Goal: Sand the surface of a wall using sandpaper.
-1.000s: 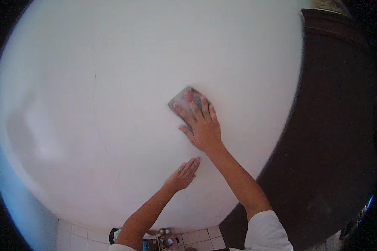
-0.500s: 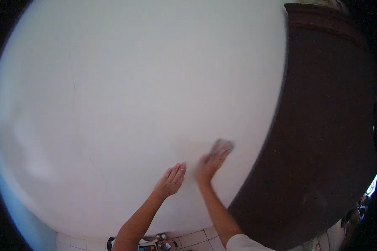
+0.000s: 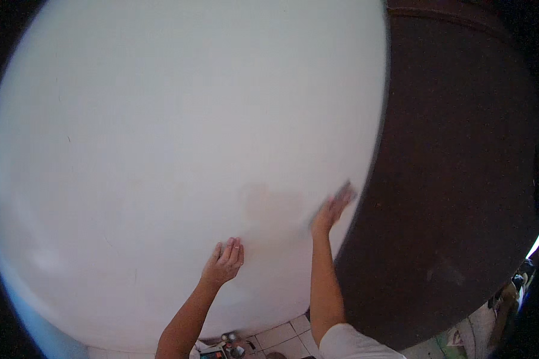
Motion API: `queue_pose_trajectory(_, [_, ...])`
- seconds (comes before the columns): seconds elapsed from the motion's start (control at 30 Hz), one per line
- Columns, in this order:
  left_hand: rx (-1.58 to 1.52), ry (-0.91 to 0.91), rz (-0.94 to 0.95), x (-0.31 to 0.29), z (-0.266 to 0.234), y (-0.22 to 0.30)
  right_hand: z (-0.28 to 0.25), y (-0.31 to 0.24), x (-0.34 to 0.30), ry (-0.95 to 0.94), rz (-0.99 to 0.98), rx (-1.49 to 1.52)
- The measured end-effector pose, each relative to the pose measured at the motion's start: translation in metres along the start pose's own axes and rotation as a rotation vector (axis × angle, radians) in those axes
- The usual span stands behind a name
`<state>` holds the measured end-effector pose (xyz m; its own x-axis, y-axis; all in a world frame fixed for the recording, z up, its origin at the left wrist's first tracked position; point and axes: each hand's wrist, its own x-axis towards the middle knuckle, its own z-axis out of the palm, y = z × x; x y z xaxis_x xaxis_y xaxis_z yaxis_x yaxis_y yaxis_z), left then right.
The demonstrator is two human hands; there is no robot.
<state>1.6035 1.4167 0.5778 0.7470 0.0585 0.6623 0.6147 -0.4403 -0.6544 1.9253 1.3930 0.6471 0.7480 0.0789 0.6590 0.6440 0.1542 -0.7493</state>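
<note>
A white wall fills most of the view, with a faint beige patch on it. My right hand is stretched up to the wall close to the dark cabinet's edge. Under its fingers is a small grey pad, blurred, its exact kind not clear; it is pressed to the wall. Lower and to the left, my left hand rests its extended fingers on the wall, holding nothing.
A tall dark brown cabinet stands along the right, its edge beside my right hand. On the tiled floor below are several small items, partly behind my left forearm. A blue wall shows at lower left.
My right hand with the grey pad has moved right and up toward the cabinet's edge. My left hand shifted slightly left. The view has turned a little right, showing more of the beige patch.
</note>
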Motion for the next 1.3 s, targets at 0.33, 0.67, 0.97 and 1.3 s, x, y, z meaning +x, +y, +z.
queue_pose_trajectory(0.33, [-0.066,-0.052,-0.004,-0.114,0.017,-0.067,0.041,-0.107,-0.243,-0.469,-0.325,-0.2])
queue_pose_trajectory(0.67, [-0.056,-0.043,-0.074,-0.205,0.054,-0.116,0.13,0.062,-0.238,0.013,0.266,0.066])
queue_pose_trajectory(0.97, [0.073,-0.031,-0.028,-0.151,0.039,-0.072,0.131,0.073,-0.247,-0.089,0.61,0.086])
queue_pose_trajectory(1.3, [-0.258,0.048,-0.028,0.027,0.02,0.067,-0.021,-0.082,0.027,-0.505,-0.694,-0.055])
